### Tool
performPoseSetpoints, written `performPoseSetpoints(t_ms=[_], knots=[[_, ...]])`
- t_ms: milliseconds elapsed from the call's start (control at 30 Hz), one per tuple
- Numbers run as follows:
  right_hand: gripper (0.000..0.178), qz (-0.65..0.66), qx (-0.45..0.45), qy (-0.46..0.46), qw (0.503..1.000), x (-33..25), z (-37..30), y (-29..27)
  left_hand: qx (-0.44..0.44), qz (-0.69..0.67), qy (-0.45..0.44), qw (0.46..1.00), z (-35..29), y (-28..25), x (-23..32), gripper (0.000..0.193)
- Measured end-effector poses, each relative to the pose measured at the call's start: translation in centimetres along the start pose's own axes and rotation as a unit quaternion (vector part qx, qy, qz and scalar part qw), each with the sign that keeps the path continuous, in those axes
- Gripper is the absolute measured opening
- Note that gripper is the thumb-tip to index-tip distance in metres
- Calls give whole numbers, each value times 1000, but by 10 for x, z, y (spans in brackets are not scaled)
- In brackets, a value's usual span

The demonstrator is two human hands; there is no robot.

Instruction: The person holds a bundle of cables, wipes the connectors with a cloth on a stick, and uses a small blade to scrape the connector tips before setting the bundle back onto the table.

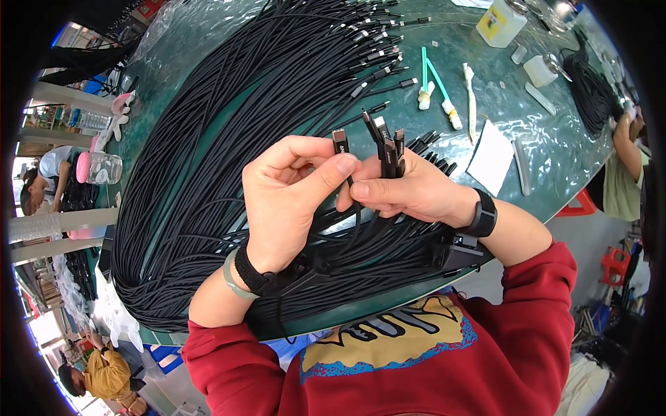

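Observation:
Between the thumb and fingers of my left hand (288, 191) is one black cable connector (340, 141), its metal end pointing away from me. Close beside it, my right hand (409, 187) is closed around several black cable connectors (390, 156), bunched with their ends up. The thumbs of both hands nearly meet. Below the hands, the black cables run down into a thick bundle (361, 260) along the near table edge. A large looped bundle of black cables (208, 132) curves around the left, its connector ends (378, 52) fanned out at the far middle.
The green table (444, 76) also holds green-handled swabs (433, 73), a white cloth-wrapped stick (470, 97), a white paper (490, 158), a metal strip (521, 166) and bottles (501, 24). A pink-lidded jar (100, 168) stands left. Other people (104, 374) sit nearby.

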State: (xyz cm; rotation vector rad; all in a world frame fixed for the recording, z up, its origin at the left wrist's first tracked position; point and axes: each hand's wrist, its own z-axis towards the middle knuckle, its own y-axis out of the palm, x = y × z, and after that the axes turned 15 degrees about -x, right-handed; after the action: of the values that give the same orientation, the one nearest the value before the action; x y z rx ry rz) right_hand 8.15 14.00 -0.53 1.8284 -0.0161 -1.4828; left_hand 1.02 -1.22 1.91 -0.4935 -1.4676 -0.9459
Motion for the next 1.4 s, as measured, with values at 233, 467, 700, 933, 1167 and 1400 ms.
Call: performPoseSetpoints(t_ms=[233, 467, 700, 933, 1167, 1400], knots=[[21, -39, 49, -61, 996, -5, -3, 0, -72, -53, -46, 995, 7, 8, 1, 34], [17, -437, 142, -323, 828, -14, 0, 8, -229, 177, -40, 956, 2, 29, -12, 28], [16, -245, 114, -350, 897, -62, -24, 22, -345, -22, -338, 875, 1, 31, 17, 26], [14, -577, 132, -317, 741, -49, -36, 51, -350, 10, -257, 901, -12, 53, 30, 30], [14, -586, 185, -339, 712, -45, -53, 61, -381, 19, -261, 887, -25, 61, 32, 25], [19, -597, 214, -367, 681, -15, -51, 83, -205, 92, -191, 956, -44, 73, 25, 18]])
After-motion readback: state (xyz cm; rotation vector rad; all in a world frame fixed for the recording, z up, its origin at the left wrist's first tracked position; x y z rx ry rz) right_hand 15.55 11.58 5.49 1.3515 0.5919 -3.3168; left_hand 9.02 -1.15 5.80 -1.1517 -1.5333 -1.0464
